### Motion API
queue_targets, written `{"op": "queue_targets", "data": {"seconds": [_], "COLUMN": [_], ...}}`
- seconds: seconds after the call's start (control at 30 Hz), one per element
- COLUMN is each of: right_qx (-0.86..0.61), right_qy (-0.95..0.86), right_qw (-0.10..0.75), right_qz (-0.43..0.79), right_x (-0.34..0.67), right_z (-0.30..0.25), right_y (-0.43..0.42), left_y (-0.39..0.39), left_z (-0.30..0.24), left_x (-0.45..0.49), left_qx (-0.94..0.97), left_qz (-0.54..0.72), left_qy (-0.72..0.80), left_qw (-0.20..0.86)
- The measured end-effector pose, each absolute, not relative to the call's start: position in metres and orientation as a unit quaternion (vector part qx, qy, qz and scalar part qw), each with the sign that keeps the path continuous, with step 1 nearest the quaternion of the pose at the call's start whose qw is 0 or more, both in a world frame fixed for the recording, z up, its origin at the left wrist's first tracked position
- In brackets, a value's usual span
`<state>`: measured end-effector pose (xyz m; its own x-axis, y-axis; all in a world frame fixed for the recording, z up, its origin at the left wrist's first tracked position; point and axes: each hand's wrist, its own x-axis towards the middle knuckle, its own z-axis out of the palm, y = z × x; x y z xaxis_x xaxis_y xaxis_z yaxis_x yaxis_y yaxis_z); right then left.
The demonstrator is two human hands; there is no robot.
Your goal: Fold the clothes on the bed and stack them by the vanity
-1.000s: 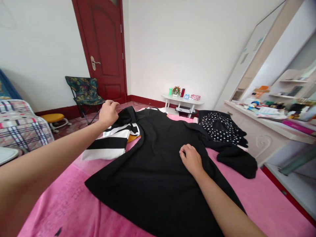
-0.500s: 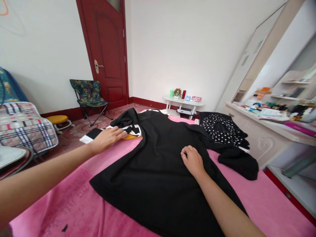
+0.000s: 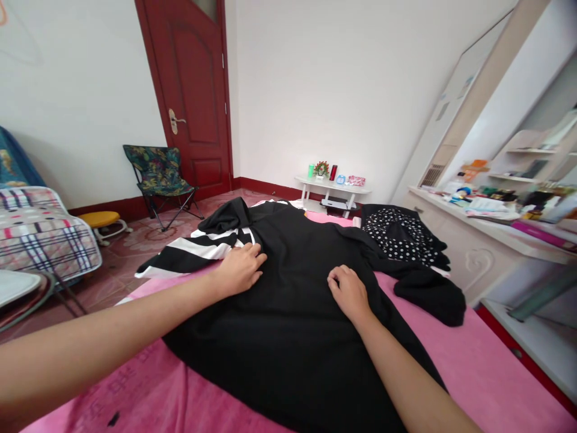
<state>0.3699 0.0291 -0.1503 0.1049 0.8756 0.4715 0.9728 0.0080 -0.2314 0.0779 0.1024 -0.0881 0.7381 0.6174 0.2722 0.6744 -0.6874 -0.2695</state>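
A black long-sleeved top (image 3: 293,319) lies spread over the pink bed cover (image 3: 500,367), its wide hem towards me. One sleeve (image 3: 430,294) stretches out to the right; the other (image 3: 225,215) is bunched at the far left. My left hand (image 3: 241,267) rests at the top's left side, fingers bent and slightly apart on the cloth. Beside it, partly under the top, lies a black-and-white striped garment (image 3: 189,251). On the right half of the top sits my right hand (image 3: 349,291), loosely curled, with no cloth visibly gripped.
Dark polka-dot clothing (image 3: 396,234) is piled at the far right of the bed. A cluttered white counter (image 3: 505,225) runs along the right. Beyond the bed stand a small white table (image 3: 333,185), a folding chair (image 3: 157,171) and a yellow stool (image 3: 99,219).
My left hand has moved right, from the striped garment onto the black top's edge. More of the striped garment now shows, spread out to the left. My right hand stays in place.
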Motion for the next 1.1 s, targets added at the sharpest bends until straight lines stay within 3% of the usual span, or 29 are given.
{"op": "queue_targets", "data": {"seconds": [0.2,0.4,0.57,0.77,0.87,1.1], "right_qx": [-0.698,-0.640,-0.726,-0.727,-0.698,-0.707], "right_qy": [-0.660,-0.691,-0.587,-0.501,-0.490,-0.412], "right_qw": [0.274,0.308,0.338,0.271,0.309,0.405], "right_qz": [-0.048,0.137,0.121,0.384,0.422,0.409], "right_x": [0.374,0.407,0.471,0.473,0.448,0.422], "right_z": [-0.150,-0.130,-0.120,-0.116,-0.109,-0.067], "right_y": [0.027,-0.006,-0.061,-0.128,-0.145,-0.171], "left_y": [0.137,0.152,0.123,0.088,0.087,0.092], "left_z": [-0.111,-0.107,-0.115,-0.115,-0.107,-0.073], "left_x": [0.060,0.007,-0.006,-0.018,-0.025,-0.041], "left_qx": [-0.884,-0.872,-0.848,-0.835,-0.787,-0.788], "left_qz": [-0.068,-0.148,-0.141,-0.150,-0.093,-0.060], "left_qy": [-0.450,-0.463,-0.482,-0.407,-0.430,-0.454], "left_qw": [0.101,-0.053,-0.169,-0.338,-0.433,-0.411]}}
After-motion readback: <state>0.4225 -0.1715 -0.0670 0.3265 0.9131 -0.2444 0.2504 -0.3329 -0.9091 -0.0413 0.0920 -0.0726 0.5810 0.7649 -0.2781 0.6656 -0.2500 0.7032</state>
